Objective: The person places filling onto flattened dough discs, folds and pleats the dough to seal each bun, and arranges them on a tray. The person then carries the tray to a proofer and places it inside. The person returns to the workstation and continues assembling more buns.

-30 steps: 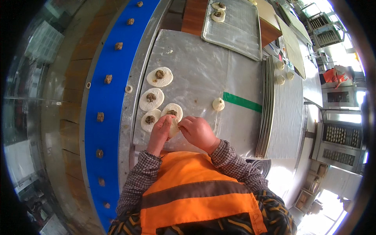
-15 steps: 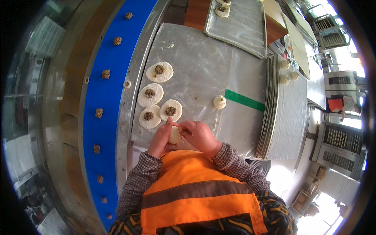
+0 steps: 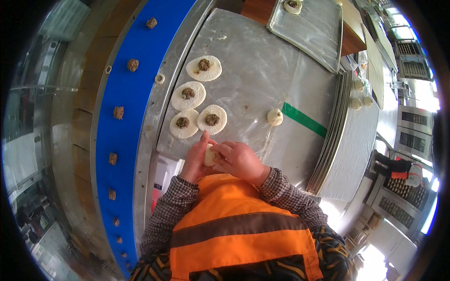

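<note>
My left hand (image 3: 196,160) cups a small dough bun (image 3: 209,155) just in front of the orange apron. The fingers of my right hand (image 3: 241,162) close over the bun's top from the right, partly hiding it. Directly beyond my left thumb lies a flat dough round (image 3: 204,129) with a lump of brown filling (image 3: 212,120) on it. Several more filled rounds lie beside and behind it, such as an oval dough round (image 3: 215,70) farthest away. A closed, pleated bun (image 3: 275,117) sits apart on the metal table (image 3: 243,84), right of the rounds.
Along the left runs a blue conveyor belt (image 3: 126,89) carrying spaced filling lumps (image 3: 118,112). A metal tray (image 3: 307,35) with a bun stands at the far right. Stacked trays (image 3: 330,136) edge the table's right side, near green tape (image 3: 304,119). Another person (image 3: 401,172) stands farther right.
The view has shifted, so the table's things appear farther up and right. Filling lumps on the belt have moved nearer. My right fingers now lie farther over the bun.
</note>
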Tool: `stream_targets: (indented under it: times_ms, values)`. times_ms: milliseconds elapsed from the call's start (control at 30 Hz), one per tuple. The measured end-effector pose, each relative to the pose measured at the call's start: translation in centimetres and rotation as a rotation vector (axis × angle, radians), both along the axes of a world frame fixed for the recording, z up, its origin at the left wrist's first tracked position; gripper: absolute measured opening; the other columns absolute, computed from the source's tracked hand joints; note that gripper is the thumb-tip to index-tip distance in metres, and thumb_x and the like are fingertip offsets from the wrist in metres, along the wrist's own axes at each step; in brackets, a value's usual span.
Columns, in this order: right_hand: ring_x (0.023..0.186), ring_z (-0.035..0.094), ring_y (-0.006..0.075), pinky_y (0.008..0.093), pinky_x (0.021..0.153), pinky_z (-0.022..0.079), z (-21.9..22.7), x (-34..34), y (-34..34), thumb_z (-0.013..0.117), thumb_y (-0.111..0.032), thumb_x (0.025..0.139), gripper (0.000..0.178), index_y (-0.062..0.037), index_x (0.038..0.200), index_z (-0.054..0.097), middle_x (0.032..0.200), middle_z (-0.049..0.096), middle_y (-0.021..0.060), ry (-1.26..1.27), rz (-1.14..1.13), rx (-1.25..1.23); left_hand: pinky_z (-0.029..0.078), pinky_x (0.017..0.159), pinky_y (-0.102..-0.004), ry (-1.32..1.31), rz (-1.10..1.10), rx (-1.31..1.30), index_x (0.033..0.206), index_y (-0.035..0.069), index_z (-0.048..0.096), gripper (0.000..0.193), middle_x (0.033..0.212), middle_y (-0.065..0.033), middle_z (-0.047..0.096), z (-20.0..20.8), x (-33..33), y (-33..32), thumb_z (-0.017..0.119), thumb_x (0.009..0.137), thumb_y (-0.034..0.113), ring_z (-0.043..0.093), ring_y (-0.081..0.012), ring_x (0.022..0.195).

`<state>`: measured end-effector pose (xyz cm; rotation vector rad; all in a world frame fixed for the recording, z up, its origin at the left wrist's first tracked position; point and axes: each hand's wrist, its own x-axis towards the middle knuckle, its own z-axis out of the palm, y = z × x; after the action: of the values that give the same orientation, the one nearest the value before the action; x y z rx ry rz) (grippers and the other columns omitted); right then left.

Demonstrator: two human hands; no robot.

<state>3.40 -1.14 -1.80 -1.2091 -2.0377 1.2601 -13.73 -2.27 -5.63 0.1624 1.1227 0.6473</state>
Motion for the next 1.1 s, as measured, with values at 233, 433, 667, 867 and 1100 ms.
stream_targets:
  times_ms: [233,433,667,867,1100]
  values:
    - [0.074,0.062,0.0336,0.0419,0.063,0.05,-1.0,-1.2,0.1,0.067,-0.012,0.078,0.02,-0.0043,0.096,0.061,0.085,0.063,0.0125,0.009,0.03,0.041,0.054,0.054,-0.0248,-0.035,0.158,0.097,0.102,0.006,0.055,0.051,0.09,-0.0048,0.06,0.7,-0.3,-0.6,0.038,0.099,0.054,0.062,-0.0105,0.073]
    - [0.072,0.062,0.0331,0.0417,0.062,0.051,-3.5,-2.7,0.2,0.066,-0.013,0.078,0.022,-0.0049,0.098,0.061,0.085,0.062,0.0122,-0.148,0.218,0.191,0.053,0.052,-0.025,-0.065,0.012,-0.074,0.098,0.006,0.056,0.049,0.086,-0.0042,0.059,-1.3,-2.2,-0.4,0.041,0.099,0.052,0.062,-0.0107,0.07]
    - [0.071,0.065,0.0217,0.0309,0.063,0.052,-4.4,-2.4,3.3,0.066,-0.012,0.082,0.019,-0.0016,0.099,0.065,0.077,0.064,0.0127,-0.245,-0.327,-0.163,0.051,0.049,-0.025,-0.222,0.018,-0.139,0.102,0.007,0.056,0.054,0.082,-0.0071,0.063,-5.0,-3.4,0.6,0.036,0.099,0.057,0.063,-0.0146,0.067]
    - [0.07,0.067,0.0247,0.0335,0.064,0.052,-7.6,-1.0,6.9,0.068,-0.015,0.08,0.022,-0.0001,0.096,0.067,0.082,0.069,0.0131,-0.26,-0.384,-0.351,0.052,0.05,-0.0266,-0.172,0.043,-0.068,0.096,0.009,0.057,0.054,0.081,-0.0074,0.064,-4.8,-3.6,1.1,0.034,0.099,0.057,0.064,-0.0166,0.07]
    - [0.07,0.064,0.0172,0.029,0.065,0.052,-6.2,-0.9,6.3,0.068,-0.012,0.083,0.018,0.0026,0.094,0.067,0.083,0.069,0.008,-0.133,-0.458,-0.415,0.052,0.049,-0.0263,-0.15,0.053,-0.093,0.095,0.009,0.057,0.053,0.08,-0.0081,0.064,-3.8,-3.5,2.2,0.035,0.099,0.057,0.065,-0.0168,0.07]
